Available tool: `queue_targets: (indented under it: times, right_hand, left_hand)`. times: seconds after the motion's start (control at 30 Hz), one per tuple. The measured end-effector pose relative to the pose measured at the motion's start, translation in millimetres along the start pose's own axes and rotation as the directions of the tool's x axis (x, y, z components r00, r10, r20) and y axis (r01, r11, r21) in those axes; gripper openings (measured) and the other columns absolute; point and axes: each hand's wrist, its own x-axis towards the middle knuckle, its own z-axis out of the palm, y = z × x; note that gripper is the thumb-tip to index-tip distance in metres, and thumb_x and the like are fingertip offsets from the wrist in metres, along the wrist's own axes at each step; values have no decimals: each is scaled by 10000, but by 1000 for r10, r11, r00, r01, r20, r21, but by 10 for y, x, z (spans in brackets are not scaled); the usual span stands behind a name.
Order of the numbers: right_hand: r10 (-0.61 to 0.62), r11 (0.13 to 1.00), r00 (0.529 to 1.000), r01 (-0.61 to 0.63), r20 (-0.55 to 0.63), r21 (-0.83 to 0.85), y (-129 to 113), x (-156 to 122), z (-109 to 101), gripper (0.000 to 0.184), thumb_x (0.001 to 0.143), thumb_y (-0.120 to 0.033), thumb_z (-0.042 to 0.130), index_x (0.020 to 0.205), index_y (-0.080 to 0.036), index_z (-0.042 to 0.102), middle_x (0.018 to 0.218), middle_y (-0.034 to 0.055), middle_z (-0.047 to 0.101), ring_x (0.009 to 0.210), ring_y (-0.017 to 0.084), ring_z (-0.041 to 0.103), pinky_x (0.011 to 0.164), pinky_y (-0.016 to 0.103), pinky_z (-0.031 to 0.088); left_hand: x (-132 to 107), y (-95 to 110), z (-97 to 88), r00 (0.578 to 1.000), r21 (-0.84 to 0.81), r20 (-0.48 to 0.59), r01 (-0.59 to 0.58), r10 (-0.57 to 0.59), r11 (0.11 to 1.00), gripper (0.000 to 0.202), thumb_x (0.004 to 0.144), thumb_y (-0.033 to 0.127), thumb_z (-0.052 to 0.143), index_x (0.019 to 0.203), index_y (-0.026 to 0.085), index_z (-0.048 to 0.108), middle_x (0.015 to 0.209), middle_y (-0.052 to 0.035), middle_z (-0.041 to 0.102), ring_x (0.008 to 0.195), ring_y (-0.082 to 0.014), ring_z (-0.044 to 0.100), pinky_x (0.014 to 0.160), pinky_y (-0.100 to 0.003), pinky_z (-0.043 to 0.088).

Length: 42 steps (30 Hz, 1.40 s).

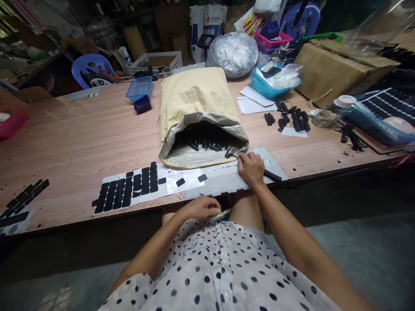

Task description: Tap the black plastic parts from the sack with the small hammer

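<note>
My right hand (251, 168) is closed around a small hammer (230, 153), whose metal head points left and whose black handle end sticks out to the right. It rests over a light grey board (223, 182) at the table's front edge. Low over my lap, just off that edge, is my left hand (202, 207); its fingers curl inward, and whatever they may hold is hidden. Behind the board lies a yellow woven sack (201, 90), its mouth facing me, with several black parts (210, 144) inside. Two loose black pads (180, 182) lie on white paper left of the board.
Rows of black pads (125, 190) cover a sheet on the left. Blue baskets (140, 87) stand behind them. On the right are black pieces (296, 119), a teal basin (270, 84), a cardboard box (337, 69) and a plastic jar (345, 101).
</note>
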Motion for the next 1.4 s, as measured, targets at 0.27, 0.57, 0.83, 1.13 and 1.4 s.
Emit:
queue_targets:
  times: [0.27, 0.57, 0.83, 1.13, 1.4]
  right_hand:
    - [-12, 1000, 1000, 12, -22, -5, -7, -1, 23, 277, 931, -241, 501, 1088, -212, 728, 927, 102, 610, 907, 252, 461, 711, 335, 267]
    - [-9, 1000, 1000, 9, -10, -9, -28, 3, 40, 266, 929, -244, 516, 1095, -218, 723, 939, 100, 599, 911, 251, 450, 722, 334, 265]
    - [-3, 1000, 1000, 2, -23, -9, -36, 11, 69, 282, 921, -247, 500, 1106, -220, 712, 946, 106, 597, 919, 259, 445, 731, 342, 274]
    - [4, 1000, 1000, -5, -14, -21, -33, 7, 57, 286, 931, -248, 491, 1107, -219, 715, 959, 109, 603, 932, 263, 450, 742, 348, 278]
    - [3, 1000, 1000, -3, 7, -11, -5, 6, 38, 292, 948, -272, 480, 1112, -224, 717, 958, 115, 598, 920, 265, 442, 735, 348, 281]
  left_hand:
    - [662, 57, -1358, 660, 397, -744, 305, 109, 865, 333, 896, 155, 564, 1181, 269, 693, 1257, -72, 678, 1164, -296, 573, 994, -436, 472]
    - [770, -87, -1554, 698, 512, -709, 413, 99, 754, 163, 880, 184, 642, 1004, 257, 719, 1157, -93, 649, 1193, -333, 534, 1014, -476, 425]
    - [597, 65, -902, 777, 491, -566, 49, 276, 870, 96, 868, 242, 697, 962, 250, 716, 984, -42, 718, 1002, -270, 580, 919, -422, 464]
    - [694, -40, -437, 730, 422, -615, -15, 299, 906, 175, 840, 243, 710, 1014, 242, 727, 972, -49, 686, 995, -262, 576, 927, -427, 467]
    - [730, -80, -402, 700, 393, -650, -23, 295, 919, 120, 841, 239, 716, 961, 238, 715, 969, -43, 686, 983, -253, 566, 909, -408, 466]
